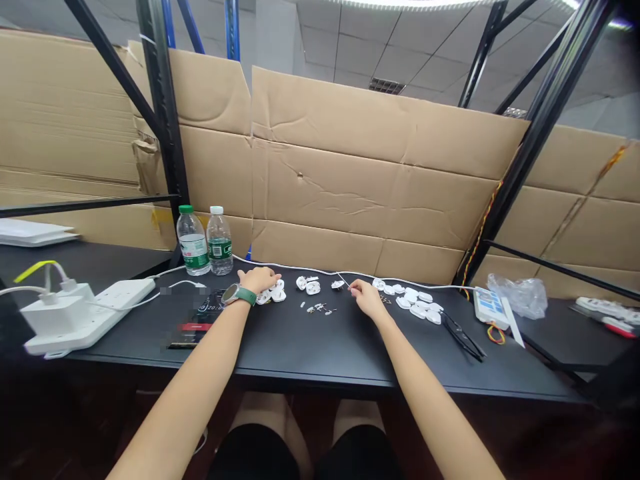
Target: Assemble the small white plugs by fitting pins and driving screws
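My left hand (259, 279), with a watch (231, 294) on its wrist, reaches over a cluster of white plastic pieces (278, 291). Its fingers look stretched out, though their tips are partly hidden. My right hand (367, 297) is closed in a pinch on a thin light rod (343, 280), whose kind I cannot make out. Just left of those fingers lies a small white part (337, 285). Between the hands sit more white round parts (313, 288), and nearer the front are several tiny loose pieces (319, 308).
White oval pieces (418, 308) and black-framed glasses (463, 337) lie to the right, near a white box with wires (491, 308). Two bottles (194, 247) stand back left. A power strip (117, 300) occupies the left. Cardboard (350, 180) walls the back.
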The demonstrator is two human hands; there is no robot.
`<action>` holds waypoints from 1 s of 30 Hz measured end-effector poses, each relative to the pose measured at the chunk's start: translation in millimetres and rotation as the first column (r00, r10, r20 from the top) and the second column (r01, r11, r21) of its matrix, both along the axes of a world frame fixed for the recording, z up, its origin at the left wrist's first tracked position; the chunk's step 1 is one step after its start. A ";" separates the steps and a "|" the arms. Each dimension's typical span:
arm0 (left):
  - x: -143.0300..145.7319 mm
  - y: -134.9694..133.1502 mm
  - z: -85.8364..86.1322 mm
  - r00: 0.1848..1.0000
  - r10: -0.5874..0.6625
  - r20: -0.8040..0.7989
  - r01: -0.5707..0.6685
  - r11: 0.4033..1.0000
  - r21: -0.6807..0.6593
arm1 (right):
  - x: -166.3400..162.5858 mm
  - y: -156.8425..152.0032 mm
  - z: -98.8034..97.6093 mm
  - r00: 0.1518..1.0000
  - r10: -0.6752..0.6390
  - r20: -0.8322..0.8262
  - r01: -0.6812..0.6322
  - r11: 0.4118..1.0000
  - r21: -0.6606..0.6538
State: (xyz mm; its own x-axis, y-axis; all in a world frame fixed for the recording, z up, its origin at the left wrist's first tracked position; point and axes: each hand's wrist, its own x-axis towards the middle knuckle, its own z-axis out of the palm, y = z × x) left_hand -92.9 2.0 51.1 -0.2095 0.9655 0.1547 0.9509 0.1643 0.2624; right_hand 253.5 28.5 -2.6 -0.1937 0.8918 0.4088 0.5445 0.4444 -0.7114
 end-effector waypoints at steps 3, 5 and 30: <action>2.9 -2.3 0.0 0.998 -0.058 -0.008 0.057 0.998 -0.030 | -0.9 -1.3 1.8 1.000 0.006 0.002 -0.006 1.000 -0.013; 4.2 -2.9 -1.4 0.996 -0.087 -0.016 0.086 0.996 -0.019 | -1.4 -2.6 3.1 1.000 -0.002 0.008 0.002 1.000 -0.013; 33.2 -2.1 3.6 0.773 -0.629 -0.083 0.576 0.641 0.507 | -9.4 -11.3 6.9 0.996 0.091 -0.013 -0.089 0.991 0.098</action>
State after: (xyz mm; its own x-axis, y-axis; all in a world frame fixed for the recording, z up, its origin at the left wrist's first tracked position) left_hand -59.7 -0.1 54.7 0.3530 0.6827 0.6398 0.7598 -0.6082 0.2297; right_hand 244.1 17.2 4.3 -0.2636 0.8267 0.4971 0.4868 0.5589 -0.6713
